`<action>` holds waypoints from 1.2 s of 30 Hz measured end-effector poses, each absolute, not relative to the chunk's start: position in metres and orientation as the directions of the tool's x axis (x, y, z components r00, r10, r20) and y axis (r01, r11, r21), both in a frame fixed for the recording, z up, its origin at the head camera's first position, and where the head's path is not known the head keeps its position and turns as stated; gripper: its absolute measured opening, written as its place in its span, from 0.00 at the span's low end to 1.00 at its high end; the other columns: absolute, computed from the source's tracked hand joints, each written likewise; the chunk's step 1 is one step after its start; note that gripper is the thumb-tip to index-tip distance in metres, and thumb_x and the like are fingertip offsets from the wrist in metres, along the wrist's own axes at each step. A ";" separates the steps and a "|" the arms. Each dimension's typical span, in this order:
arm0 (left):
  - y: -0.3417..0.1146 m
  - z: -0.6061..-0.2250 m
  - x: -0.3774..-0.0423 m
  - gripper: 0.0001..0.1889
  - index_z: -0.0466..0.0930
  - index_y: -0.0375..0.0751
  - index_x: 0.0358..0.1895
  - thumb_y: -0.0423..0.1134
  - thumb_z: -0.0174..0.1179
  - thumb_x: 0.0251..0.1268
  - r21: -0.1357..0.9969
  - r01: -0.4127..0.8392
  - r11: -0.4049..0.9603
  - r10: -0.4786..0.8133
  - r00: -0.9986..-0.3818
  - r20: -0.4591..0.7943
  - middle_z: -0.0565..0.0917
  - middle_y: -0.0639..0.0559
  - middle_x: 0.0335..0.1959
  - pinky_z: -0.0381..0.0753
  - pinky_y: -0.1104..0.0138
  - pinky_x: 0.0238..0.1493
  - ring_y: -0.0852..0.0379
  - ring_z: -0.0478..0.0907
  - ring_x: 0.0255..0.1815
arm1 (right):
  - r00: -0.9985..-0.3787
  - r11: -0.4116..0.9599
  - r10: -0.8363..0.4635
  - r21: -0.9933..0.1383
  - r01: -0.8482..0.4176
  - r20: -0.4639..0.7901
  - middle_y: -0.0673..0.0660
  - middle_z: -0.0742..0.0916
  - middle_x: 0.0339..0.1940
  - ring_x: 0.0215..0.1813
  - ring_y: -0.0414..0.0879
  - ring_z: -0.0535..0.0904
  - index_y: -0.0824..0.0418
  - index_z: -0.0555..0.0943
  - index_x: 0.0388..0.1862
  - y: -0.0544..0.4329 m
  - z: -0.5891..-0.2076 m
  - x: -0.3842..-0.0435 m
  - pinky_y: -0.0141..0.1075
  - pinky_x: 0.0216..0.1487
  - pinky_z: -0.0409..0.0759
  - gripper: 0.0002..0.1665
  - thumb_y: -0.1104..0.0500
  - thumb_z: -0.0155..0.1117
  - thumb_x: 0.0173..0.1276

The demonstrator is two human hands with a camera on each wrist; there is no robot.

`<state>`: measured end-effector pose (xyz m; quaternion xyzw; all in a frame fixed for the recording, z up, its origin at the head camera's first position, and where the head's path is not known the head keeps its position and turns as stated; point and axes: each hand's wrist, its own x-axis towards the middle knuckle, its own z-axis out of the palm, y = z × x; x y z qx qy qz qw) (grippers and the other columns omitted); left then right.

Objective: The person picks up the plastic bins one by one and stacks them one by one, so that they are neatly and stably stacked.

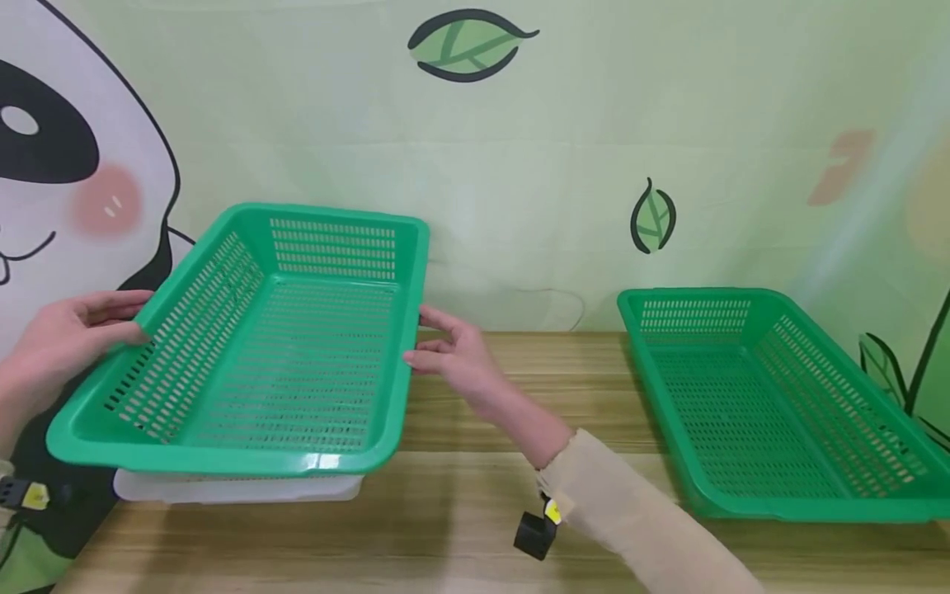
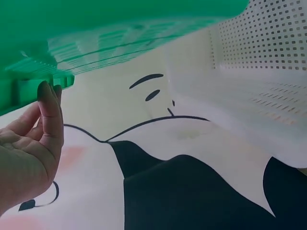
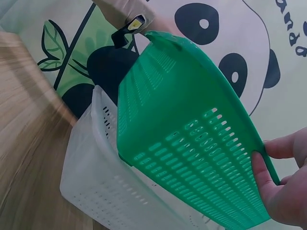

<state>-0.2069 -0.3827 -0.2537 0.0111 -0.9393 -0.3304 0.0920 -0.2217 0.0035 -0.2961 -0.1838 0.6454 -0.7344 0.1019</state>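
Both hands hold a green slotted plastic basket (image 1: 312, 355) by its opposite long rims. It is tilted above a white basket (image 1: 237, 488), which it mostly covers in the head view. My left hand (image 1: 70, 342) grips the left rim, thumb on the inside. On the right rim, my right hand (image 1: 456, 355) pinches the edge between thumb and fingers. In the right wrist view, the lower part of the green basket (image 3: 182, 129) overlaps the mouth of the white basket (image 3: 91, 177). The left wrist view shows the green basket's underside close overhead.
A second green basket (image 1: 757, 421) sits on the right of the wooden table (image 1: 475, 528). Behind the table hangs a pale green backdrop (image 1: 564, 107) printed with leaves and a panda.
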 end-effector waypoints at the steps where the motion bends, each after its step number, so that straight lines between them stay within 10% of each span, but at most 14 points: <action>1: -0.383 -0.252 -0.206 0.30 0.54 0.23 0.65 0.35 0.50 0.62 0.621 0.034 0.783 -0.092 -0.981 0.170 0.65 0.26 0.54 0.77 0.73 0.24 0.77 0.70 0.25 | -0.912 -0.146 -0.387 -0.986 -0.086 0.136 0.60 0.70 0.62 0.43 0.45 0.76 0.65 0.60 0.67 0.002 -0.296 -0.222 0.41 0.48 0.77 0.37 0.74 0.58 0.58; 16: -0.404 -0.264 -0.207 0.29 0.55 0.20 0.63 0.35 0.50 0.63 0.562 -0.003 0.827 -0.095 -0.986 0.134 0.67 0.22 0.52 0.74 0.76 0.24 0.79 0.67 0.26 | -0.922 -0.142 -0.379 -0.990 -0.021 0.074 0.59 0.72 0.59 0.40 0.44 0.78 0.64 0.62 0.66 -0.019 -0.312 -0.232 0.40 0.47 0.78 0.38 0.75 0.59 0.55; 24: -0.447 -0.303 -0.224 0.31 0.63 0.34 0.63 0.48 0.57 0.60 0.500 -0.004 0.866 -0.073 -0.990 0.117 0.80 0.59 0.39 0.74 0.68 0.25 0.67 0.75 0.29 | -0.917 -0.124 -0.398 -0.992 0.029 0.023 0.59 0.72 0.60 0.37 0.45 0.79 0.65 0.61 0.67 -0.024 -0.316 -0.232 0.43 0.50 0.77 0.38 0.75 0.59 0.56; 31: -0.439 -0.310 -0.221 0.34 0.58 0.23 0.63 0.44 0.57 0.60 0.529 -0.004 0.848 -0.021 -0.999 0.026 0.73 0.29 0.51 0.75 0.66 0.29 0.59 0.76 0.35 | -0.918 -0.096 -0.397 -0.994 0.056 -0.013 0.58 0.73 0.60 0.38 0.45 0.80 0.64 0.61 0.67 -0.025 -0.324 -0.232 0.39 0.49 0.77 0.37 0.73 0.59 0.57; 36: -0.461 -0.339 -0.237 0.36 0.60 0.32 0.64 0.50 0.58 0.58 0.521 -0.019 0.853 -0.031 -0.999 0.016 0.78 0.44 0.48 0.76 0.63 0.31 0.59 0.75 0.39 | -0.921 -0.099 -0.390 -0.993 0.068 -0.024 0.58 0.74 0.58 0.38 0.46 0.81 0.64 0.62 0.67 -0.026 -0.329 -0.232 0.37 0.47 0.78 0.37 0.73 0.59 0.57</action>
